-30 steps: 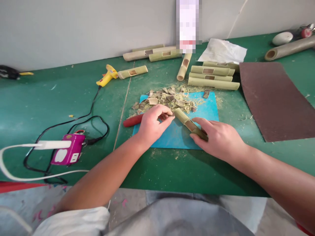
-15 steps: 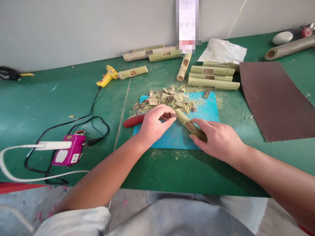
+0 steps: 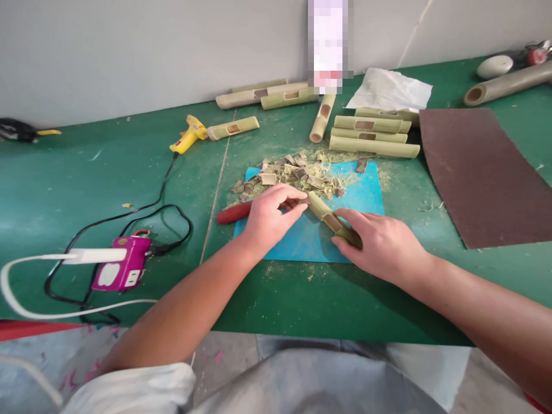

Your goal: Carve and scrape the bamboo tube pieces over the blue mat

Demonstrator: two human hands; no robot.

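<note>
My right hand grips the near end of a notched green bamboo tube, which lies slanted over the blue sheet. My left hand pinches a small dark piece between thumb and fingertips, close to the tube's far end. A red handle sticks out to the left of my left hand; the rest of it is hidden. Behind both hands is a heap of bamboo chips and shavings.
Notched bamboo tubes lie at the back beside white paper. A brown sheet is at right. At left are a yellow glue gun, a purple power adapter and looped cables. A grey wall stands behind.
</note>
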